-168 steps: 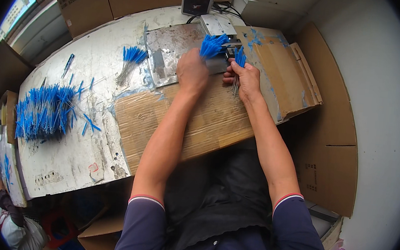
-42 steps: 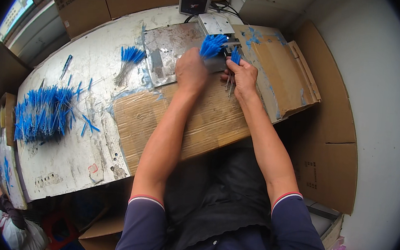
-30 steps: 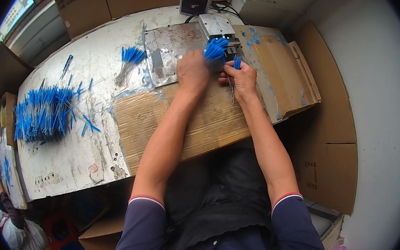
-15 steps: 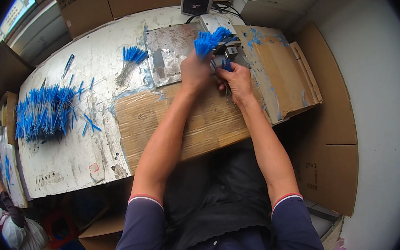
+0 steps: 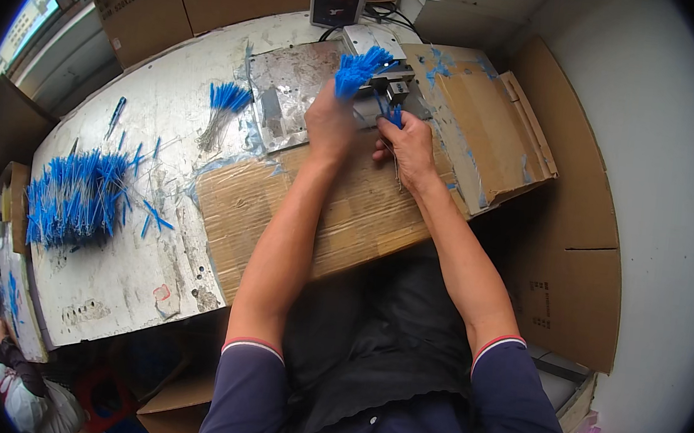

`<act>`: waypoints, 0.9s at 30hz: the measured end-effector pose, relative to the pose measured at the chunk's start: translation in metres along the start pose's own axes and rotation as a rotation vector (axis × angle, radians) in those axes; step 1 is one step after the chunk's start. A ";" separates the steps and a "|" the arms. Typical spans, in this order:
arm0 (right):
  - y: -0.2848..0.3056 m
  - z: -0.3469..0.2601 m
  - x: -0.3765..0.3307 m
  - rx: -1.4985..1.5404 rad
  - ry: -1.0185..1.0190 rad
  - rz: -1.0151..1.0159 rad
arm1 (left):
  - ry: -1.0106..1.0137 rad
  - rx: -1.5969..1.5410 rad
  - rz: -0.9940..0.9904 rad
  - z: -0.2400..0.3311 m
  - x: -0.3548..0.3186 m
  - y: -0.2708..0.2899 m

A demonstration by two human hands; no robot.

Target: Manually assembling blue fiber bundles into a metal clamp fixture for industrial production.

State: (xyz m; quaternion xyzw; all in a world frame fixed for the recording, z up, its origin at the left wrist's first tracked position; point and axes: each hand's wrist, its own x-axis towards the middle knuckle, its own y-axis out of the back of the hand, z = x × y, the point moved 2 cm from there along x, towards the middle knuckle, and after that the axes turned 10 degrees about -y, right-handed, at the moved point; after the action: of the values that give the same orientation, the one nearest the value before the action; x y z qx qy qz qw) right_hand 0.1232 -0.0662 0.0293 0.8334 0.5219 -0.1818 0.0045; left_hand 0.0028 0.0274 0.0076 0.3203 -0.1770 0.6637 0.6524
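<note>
Between the fingers of your left hand (image 5: 329, 123) sits a bunch of blue plastic ties (image 5: 360, 67), smooth and faintly glossy. Just beyond your right hand's (image 5: 408, 143) fingertips is a small machine (image 5: 393, 83) of dull grey metal. Under your left fingers lies a scuffed, stained metal plate (image 5: 291, 98), matt and scratched. Beneath both wrists is brown corrugated cardboard (image 5: 347, 216), rough and matt, with glossy clear tape on it. Far left of your fingers, the white tabletop (image 5: 124, 270) looks worn and chipped.
</note>
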 end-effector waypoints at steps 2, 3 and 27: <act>-0.001 -0.002 -0.001 -0.132 0.051 -0.062 | -0.069 0.091 -0.027 -0.001 0.000 0.000; -0.002 -0.001 -0.002 -0.132 0.051 -0.064 | -0.070 0.092 -0.026 -0.002 0.000 0.001; 0.012 -0.004 0.033 -0.030 0.138 0.308 | 0.065 0.215 0.020 0.000 0.000 0.004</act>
State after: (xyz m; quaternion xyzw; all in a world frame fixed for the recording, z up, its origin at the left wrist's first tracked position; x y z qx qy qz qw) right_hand 0.1480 -0.0419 0.0204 0.9140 0.3895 -0.1132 0.0089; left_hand -0.0010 0.0275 0.0084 0.3649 -0.0866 0.6954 0.6130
